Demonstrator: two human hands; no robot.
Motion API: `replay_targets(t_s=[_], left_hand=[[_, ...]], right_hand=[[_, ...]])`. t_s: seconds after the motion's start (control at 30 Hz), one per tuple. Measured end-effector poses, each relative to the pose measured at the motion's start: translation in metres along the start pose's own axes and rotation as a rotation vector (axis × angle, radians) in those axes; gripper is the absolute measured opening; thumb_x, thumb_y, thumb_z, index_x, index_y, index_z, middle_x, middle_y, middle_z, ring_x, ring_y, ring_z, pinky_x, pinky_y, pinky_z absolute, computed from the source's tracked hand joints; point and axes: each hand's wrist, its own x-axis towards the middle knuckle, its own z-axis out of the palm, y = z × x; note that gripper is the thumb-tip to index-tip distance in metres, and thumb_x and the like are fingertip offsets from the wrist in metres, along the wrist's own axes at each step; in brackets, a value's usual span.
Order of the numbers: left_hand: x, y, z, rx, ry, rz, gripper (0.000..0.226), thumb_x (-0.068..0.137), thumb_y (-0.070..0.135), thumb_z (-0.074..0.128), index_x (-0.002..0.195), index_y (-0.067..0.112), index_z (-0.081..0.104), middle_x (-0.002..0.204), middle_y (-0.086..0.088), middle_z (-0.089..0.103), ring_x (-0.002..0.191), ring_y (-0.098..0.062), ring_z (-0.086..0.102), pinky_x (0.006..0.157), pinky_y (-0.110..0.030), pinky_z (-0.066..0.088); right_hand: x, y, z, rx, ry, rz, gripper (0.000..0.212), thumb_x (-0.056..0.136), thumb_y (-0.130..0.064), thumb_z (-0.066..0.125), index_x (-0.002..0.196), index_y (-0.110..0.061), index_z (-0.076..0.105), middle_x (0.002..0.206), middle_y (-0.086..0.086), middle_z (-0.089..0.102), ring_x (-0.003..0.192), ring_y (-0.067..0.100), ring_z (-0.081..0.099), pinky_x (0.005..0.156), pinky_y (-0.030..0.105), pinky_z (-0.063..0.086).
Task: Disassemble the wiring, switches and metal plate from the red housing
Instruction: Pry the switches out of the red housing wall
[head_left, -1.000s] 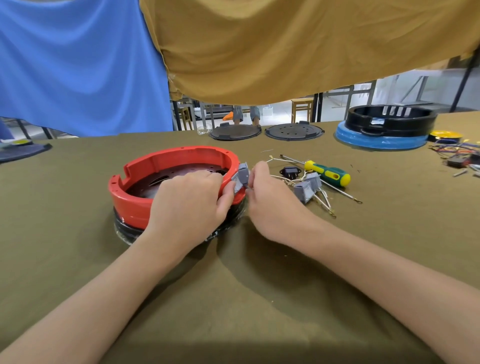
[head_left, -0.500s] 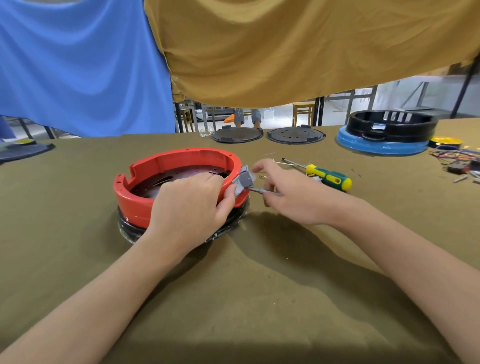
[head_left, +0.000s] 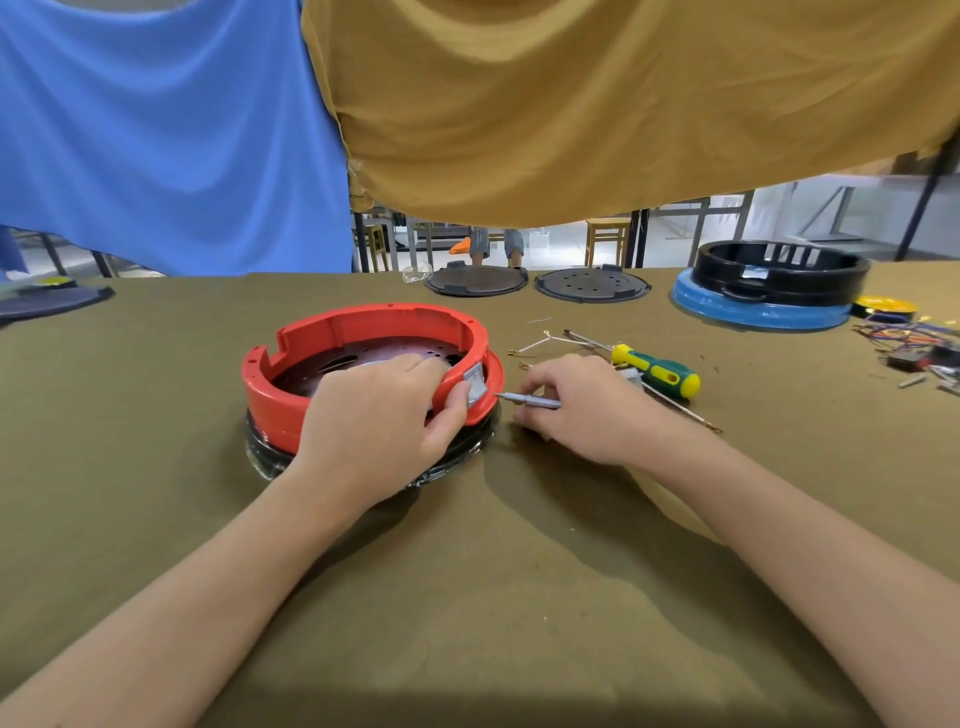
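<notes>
Two hands: both on the job at bench middle.
Left hand: draped over near right rim of red housing, fingers curled inside, thumb pressed against grey switch; grips the housing wall.
Right hand: rests on bench just right of housing, fingers curled, pinching thin grey metal tool.
Tool tip: points left, touching or nearly touching housing wall just below switch; cannot tell which.
Red housing: round, open top, sits on dark shiny ring, middle of bench, slightly left.
Metal plate: dark, perforated, lies inside housing, partly hidden by left hand.
Switch: grey rocker, set in housing's right outer wall, tilted.
Loose wiring: pale wires with ring terminals, on bench just behind right hand.
Screwdriver: green-yellow handle, lies behind right hand, shaft towards far left.
Grey part: small, mostly hidden between right hand and screwdriver; kind unclear.
Far edge: two dark round plates side by side.
Far right: black housing stacked on blue base; coloured wire tangle at right edge.
Far left edge: dark flat disc, cut off.
Bench: covered in olive cloth.
Backdrop: blue sheet left, mustard sheet right.
</notes>
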Motion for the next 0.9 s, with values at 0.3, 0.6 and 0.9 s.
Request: replay_targets(t_s=[0.3,0.6,0.9], left_hand=[[-0.002,-0.001,-0.002,-0.028,-0.008,0.015,0.031,0.088,0.036,0.047,0.072,0.016,0.065,0.057,0.007,0.054,0.046,-0.017,0.052,0.042,-0.019,0.015],[-0.002,-0.004,-0.006,-0.109,-0.037,0.046,0.03,0.089,0.036,0.046,0.076,0.018,0.066,0.061,0.009,0.058,0.051,-0.016,0.056,0.042,-0.019,0.021],[-0.002,-0.01,-0.007,-0.149,-0.037,0.088,0.03,0.086,0.038,0.048,0.083,0.018,0.07,0.065,0.009,0.059,0.061,-0.015,0.057,0.048,-0.022,0.03]], right_hand=[[-0.001,0.014,-0.015,-0.004,-0.002,0.033,0.027,0.087,-0.042,0.071,0.107,-0.024,0.069,0.081,-0.008,0.061,0.069,0.009,0.058,0.057,0.022,0.041],[-0.004,0.038,-0.035,0.402,0.173,0.2,0.014,0.092,-0.033,0.068,0.098,-0.022,0.073,0.085,0.005,0.071,0.059,0.004,0.054,0.05,0.021,0.042],[-0.003,0.036,-0.031,0.382,0.162,0.25,0.022,0.096,-0.038,0.06,0.099,-0.022,0.076,0.094,0.0,0.073,0.082,0.023,0.066,0.072,0.036,0.054]])
